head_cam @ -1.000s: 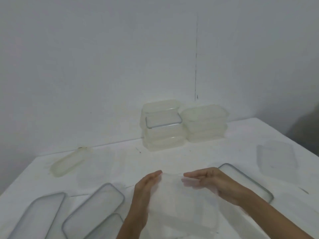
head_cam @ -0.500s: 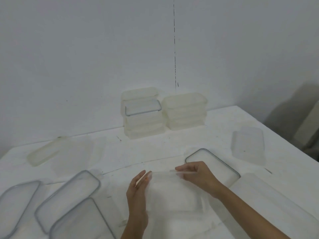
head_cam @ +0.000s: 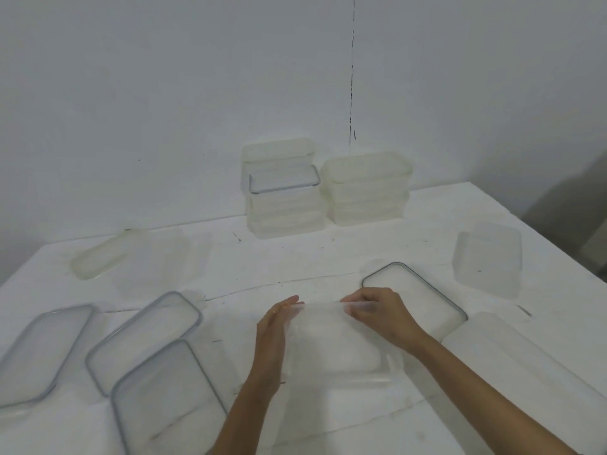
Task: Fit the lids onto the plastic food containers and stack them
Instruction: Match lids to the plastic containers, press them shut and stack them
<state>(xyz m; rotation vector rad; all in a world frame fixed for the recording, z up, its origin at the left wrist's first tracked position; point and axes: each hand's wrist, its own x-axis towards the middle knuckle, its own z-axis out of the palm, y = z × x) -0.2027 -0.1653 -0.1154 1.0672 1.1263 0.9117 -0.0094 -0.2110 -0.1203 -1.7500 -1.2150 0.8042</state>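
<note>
Clear plastic on a white desk makes much of this hard to read. At the far left the edge lid, grey-rimmed, is cut off by the frame. Beside it lies the middle lid, and the near lid overlaps its lower end and runs out of the bottom of the view. Behind them, near the wall, a pale tub is barely visible.

The left hand lays straight fingers flat against the left side of the container, which sits on the desk front and centre. The right hand curls its fingers over the far rim, the tips blurred through the plastic. Whether a lid is on the container, I cannot tell.

Against the wall stand the left stack, with a grey-rimmed stack lid near its top, and the right stack; their layers blur together.

The right lid is partly hidden by the right hand. Further right sits the right tub. A pale flat piece fades into the desk behind the forearm.
</note>
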